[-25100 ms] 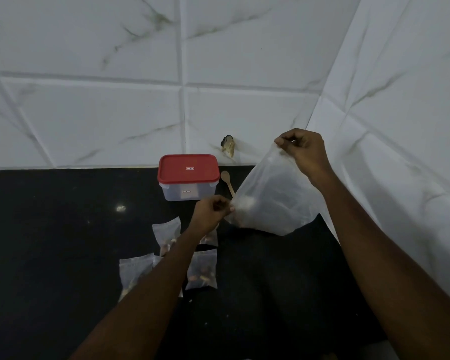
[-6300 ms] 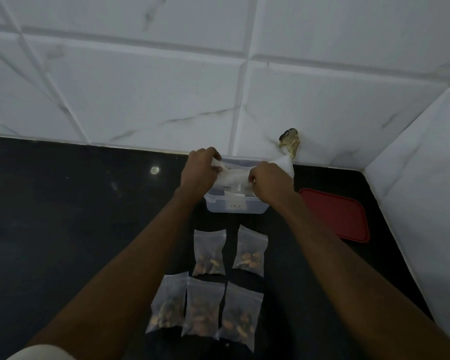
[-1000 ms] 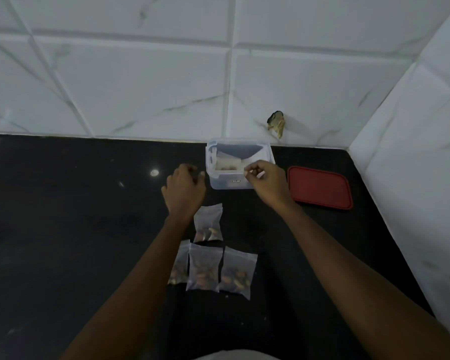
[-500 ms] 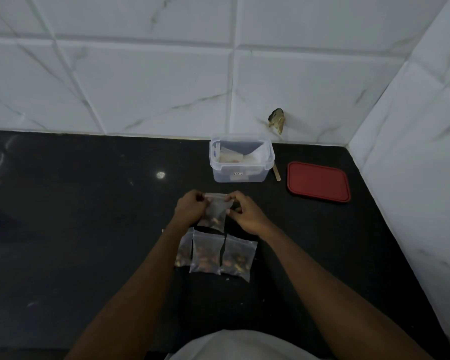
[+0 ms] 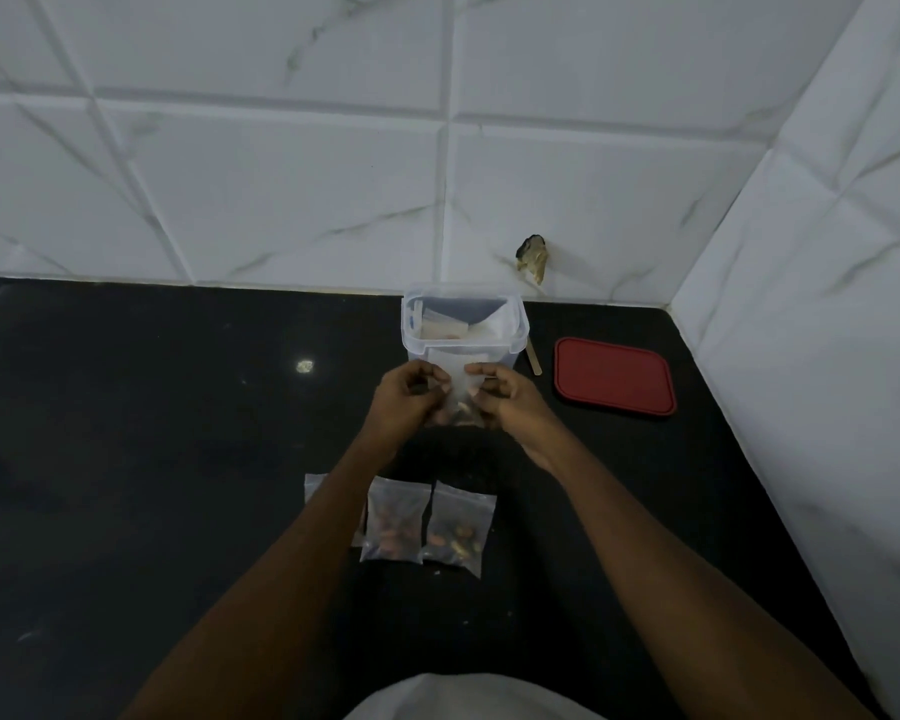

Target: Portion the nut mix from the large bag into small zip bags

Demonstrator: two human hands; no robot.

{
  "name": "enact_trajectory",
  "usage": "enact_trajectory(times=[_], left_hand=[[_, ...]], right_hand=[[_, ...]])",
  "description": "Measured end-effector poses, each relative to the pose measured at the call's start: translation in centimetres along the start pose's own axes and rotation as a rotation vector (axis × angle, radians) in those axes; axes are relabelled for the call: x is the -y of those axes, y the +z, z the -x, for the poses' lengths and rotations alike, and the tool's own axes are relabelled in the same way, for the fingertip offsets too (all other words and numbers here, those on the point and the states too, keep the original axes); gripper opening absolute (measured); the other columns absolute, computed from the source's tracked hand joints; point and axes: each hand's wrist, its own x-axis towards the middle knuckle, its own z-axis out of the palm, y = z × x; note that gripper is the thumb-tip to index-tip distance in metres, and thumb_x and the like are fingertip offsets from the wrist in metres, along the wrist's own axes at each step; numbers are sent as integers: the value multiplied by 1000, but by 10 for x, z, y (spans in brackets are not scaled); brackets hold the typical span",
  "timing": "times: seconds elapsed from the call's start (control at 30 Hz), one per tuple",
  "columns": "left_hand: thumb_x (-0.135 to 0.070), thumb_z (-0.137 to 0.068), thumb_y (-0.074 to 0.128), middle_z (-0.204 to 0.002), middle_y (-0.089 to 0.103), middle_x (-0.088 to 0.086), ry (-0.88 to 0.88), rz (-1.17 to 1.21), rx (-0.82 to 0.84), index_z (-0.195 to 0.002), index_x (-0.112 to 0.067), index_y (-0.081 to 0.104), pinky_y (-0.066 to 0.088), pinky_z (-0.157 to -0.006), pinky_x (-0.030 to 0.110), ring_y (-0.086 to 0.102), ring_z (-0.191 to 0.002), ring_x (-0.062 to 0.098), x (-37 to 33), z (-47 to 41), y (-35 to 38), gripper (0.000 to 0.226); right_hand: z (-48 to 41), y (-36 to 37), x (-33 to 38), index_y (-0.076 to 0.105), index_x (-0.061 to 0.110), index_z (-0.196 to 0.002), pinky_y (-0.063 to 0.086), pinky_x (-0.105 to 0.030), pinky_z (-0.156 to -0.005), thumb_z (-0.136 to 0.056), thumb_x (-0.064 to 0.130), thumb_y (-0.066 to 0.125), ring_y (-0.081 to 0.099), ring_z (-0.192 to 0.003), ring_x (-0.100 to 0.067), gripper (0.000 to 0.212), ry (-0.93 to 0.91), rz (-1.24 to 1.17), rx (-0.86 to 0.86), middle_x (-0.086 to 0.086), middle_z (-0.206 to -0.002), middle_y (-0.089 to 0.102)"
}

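Left hand [image 5: 409, 400] and right hand [image 5: 505, 402] pinch one small bag [image 5: 457, 389] by its top — held above the counter [image 5: 178, 459]. Filled bags [image 5: 427, 522] lie below.

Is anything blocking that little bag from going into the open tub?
Nothing visible. Left hand and right hand pinch the small bag just before the tub; its red lid lies aside, to the right.

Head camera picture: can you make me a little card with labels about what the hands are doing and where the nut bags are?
hands: left hand and right hand both pinch one small zip bag in front of the clear tub
counter: three filled bags in a row, one partly behind the left arm
tub: open, plastic bag inside
lid: red lid, flat, right of the tub
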Motion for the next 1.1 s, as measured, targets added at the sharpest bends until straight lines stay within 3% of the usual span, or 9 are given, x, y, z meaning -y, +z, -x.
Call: enact_trajectory(times=[0.13,0.23,0.33,0.53,0.63,0.73,0.8,0.9,1.1], left_hand=[[-6,-91,63,-119,63,7,25,-183,176,-126,-10,59,58,-79,26,67,-103,17,-10,-12,-3,35],[-8,-84,72,-127,54,2,66,-303,307,-141,-10,46,54,-86,22,59,-111,13,-29,-25,-6,62],[4,-82,71,-128,50,3,42,-305,369,-146,-10,38,56,-77,22,62,-98,13,-51,-42,-9,74],[6,-81,70,-132,48,0,73,-434,317,-148,-12,37,56,-76,18,67,-88,12,-79,-85,-5,76],[6,-80,72,-142,48,8,55,-478,302,-146,-11,40,54,-87,27,66,-103,21,-83,-106,-3,76],[0,-83,71,-145,47,8,17,-503,314,-144,-10,43,43,-94,21,49,-128,20,-81,-123,-3,69],[1,-83,70,-144,47,6,-20,-510,324,-144,-10,44,42,-90,15,46,-129,17,-74,-133,-2,67],[5,-81,70,-141,49,5,-80,-535,310,-141,-13,47,48,-69,7,49,-121,13,-58,-147,0,67],[-3,-81,71,-142,50,4,-105,-797,398,-144,-17,44,46,-88,22,49,-127,20,-44,-166,13,69]], right_hand=[[-4,-10,1,59,20,-129,56,-36,-91,-83,10,76,61,-113,-17,50,-30,155,77,-4,-122,63],[-15,-19,16,60,16,-129,58,-29,-84,-82,9,77,61,-112,-19,50,-76,138,41,-4,-121,62],[-31,-29,38,62,18,-129,57,-23,-78,-82,12,77,62,-108,-20,49,-123,215,22,-10,-127,57],[-73,-46,75,59,21,-133,54,-38,-94,-78,16,82,63,-107,-24,60,-158,428,-64,-13,-121,59],[-91,-51,86,57,19,-135,50,-35,-98,-79,18,82,59,-112,-19,62,-137,526,-65,-9,-126,60],[-104,-56,89,55,13,-138,46,-28,-99,-81,16,80,56,-120,-19,63,-109,614,-51,-7,-130,60],[-112,-58,87,55,12,-138,42,-23,-96,-81,17,80,54,-124,-19,62,-97,705,-49,-5,-134,59],[-127,-56,82,56,21,-137,37,-25,-92,-86,23,75,55,-124,-18,55,-63,958,-57,1,-135,60],[-149,-55,80,57,35,-132,22,-42,-98,-91,39,64,33,-129,-26,42,22,1463,47,-5,-127,57]])
